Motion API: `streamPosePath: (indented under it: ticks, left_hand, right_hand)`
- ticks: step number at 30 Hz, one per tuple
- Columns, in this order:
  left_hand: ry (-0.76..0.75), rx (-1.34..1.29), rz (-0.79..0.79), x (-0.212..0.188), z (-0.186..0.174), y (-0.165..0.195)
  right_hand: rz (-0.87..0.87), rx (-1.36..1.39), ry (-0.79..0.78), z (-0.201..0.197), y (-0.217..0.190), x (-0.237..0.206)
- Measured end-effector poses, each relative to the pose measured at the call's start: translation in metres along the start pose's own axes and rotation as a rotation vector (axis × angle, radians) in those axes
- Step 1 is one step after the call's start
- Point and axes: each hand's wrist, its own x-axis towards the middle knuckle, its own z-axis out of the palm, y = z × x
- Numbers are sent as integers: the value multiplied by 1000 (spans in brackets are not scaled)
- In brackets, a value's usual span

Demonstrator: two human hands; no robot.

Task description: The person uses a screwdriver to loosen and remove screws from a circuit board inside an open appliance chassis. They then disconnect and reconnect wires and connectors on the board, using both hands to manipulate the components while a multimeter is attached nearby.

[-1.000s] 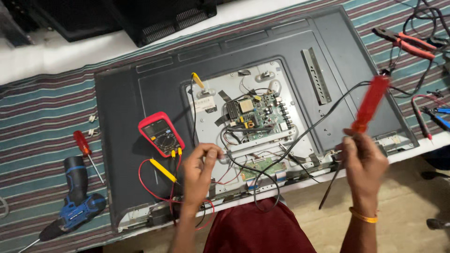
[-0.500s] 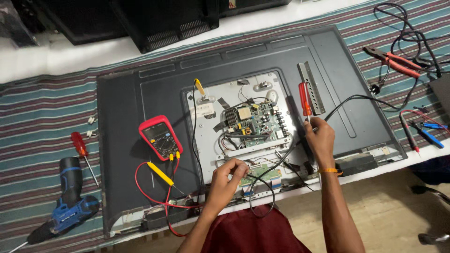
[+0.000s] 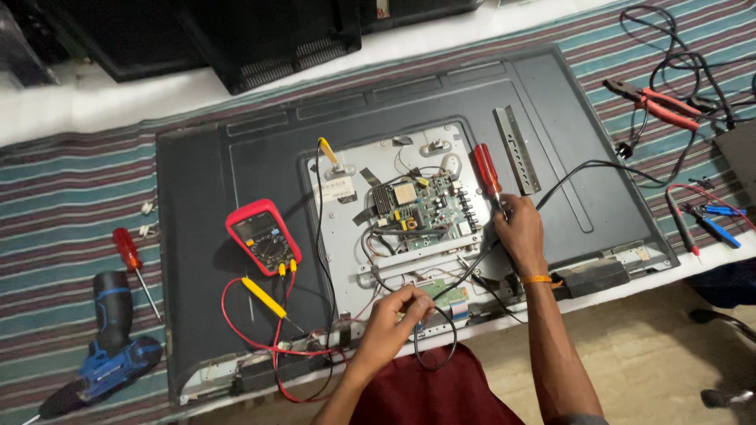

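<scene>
A: Two hands busy: our right hand [image 3: 518,228] clamped on the red screwdriver [image 3: 487,171] beside the circuit board [image 3: 425,206]; left hand [image 3: 398,313] pinching black cables [image 3: 441,293] at the television's lower edge.

B: We risk the tip slipping onto components, or tugged cables tearing connectors.

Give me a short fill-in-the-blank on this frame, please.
1. The right hand holds a screwdriver with a ____ handle.
2. The red multimeter lies on the television's dark back panel, to the ____ of the green circuit board.
3. The blue cordless ____ lies on the striped cloth.

Missing: red; left; drill
</scene>
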Motion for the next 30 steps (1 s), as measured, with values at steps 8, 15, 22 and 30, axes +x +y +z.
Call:
streamPosePath:
  ticks: [8,15,22,30]
  left_hand:
    - [24,316,67,1,6,12]
    - [420,477,92,15,-17,18]
    - [594,681,278,26,-54,18]
    - [610,1061,286,71,-69,0]
  right_hand:
    - [-86,-11,131,-14,-21,-17]
    - [-81,176,145,-35,-51,-51]
    - [-123,287,81,-39,-78,-77]
    - [-183,298,-14,-34,-98,-77]
